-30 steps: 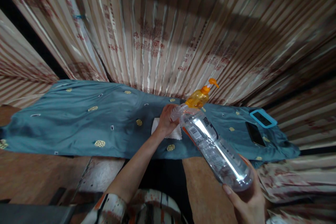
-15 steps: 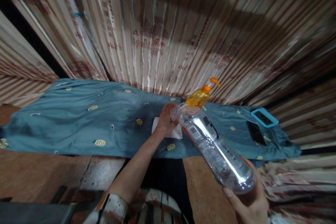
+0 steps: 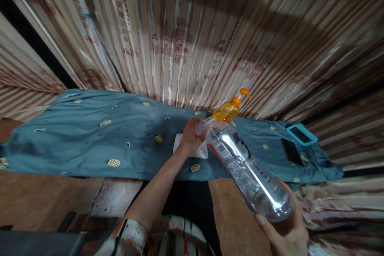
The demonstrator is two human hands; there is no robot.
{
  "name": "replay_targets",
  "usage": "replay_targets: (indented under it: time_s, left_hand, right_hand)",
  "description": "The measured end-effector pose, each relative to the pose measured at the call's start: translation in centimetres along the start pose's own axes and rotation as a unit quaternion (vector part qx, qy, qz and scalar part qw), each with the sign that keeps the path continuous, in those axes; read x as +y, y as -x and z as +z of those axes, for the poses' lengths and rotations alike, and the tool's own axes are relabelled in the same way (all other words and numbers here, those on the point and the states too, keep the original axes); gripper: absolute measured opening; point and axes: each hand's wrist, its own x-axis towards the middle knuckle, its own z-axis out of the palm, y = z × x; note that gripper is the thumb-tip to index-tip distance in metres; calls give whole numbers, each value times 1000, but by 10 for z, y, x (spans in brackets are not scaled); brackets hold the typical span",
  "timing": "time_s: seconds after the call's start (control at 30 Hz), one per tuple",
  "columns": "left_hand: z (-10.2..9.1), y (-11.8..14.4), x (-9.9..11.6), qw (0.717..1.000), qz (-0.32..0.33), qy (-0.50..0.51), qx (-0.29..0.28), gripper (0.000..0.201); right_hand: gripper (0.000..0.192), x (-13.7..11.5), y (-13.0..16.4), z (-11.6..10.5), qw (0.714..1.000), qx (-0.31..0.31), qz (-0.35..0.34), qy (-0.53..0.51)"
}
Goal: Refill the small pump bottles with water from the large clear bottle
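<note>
Nearest, at about 5 o'clock in the view, the right hand (image 3: pixel 285 234) cups the round bottom of a big clear plastic bottle with a printed label (image 3: pixel 247 172); its grip is wrapped around the base, fingers curled up the side. The bottle lies tilted, its bottom low at 5 o'clock and its neck pointing up toward the middle. At the neck, the left hand (image 3: pixel 190 138) reaches out from a patterned sleeve (image 3: pixel 132 238), and its grip is closed around the bottle's top end, fingers bent over the mouth. I cannot tell if a cap is there under the fingers. Just under that hand lies a white crumpled tissue (image 3: pixel 199 151) on a long teal cloth with little yellow pineapple shapes (image 3: pixel 99 140), which covers the worktop (image 3: pixel 54 196) of brown wood. Just past the bottle neck, at about 1 o'clock from the left hand, stands a small orange pump bottle (image 3: pixel 229 110) on the cloth. Farther off at 3 o'clock lie a dark flat phone (image 3: pixel 292 153) and, just beside it, a phone in a light blue case (image 3: pixel 301 134). Behind everything hangs a striped cream and brown curtain (image 3: pixel 192 36).
</note>
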Motion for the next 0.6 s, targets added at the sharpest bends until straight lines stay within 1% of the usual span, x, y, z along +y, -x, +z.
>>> replay_targets:
  time_s: [0.1,0.2,0.33,0.5,0.6]
  left_hand:
    - [2,-2,-1,1000,-19,-9,3,24]
    - [2,-5,-1,999,-26,-21,5,22]
    - [0,-9,0,1000,-12,-28,8,22]
    - [5,-11,-2,999,7,-26,33,26]
    - [8,-8,-3,999,1,-25,38,34]
  right_hand:
    - [108,-3,1,3,1000,3,-7,-3]
    - [113,-4,2,5,1000,2,-1,-17]
    - [114,-3,3,5,1000,8,-11,-13]
    - [113,-3,4,4,1000,7,-7,-12]
    - [116,-5,3,4,1000,6,-7,-11]
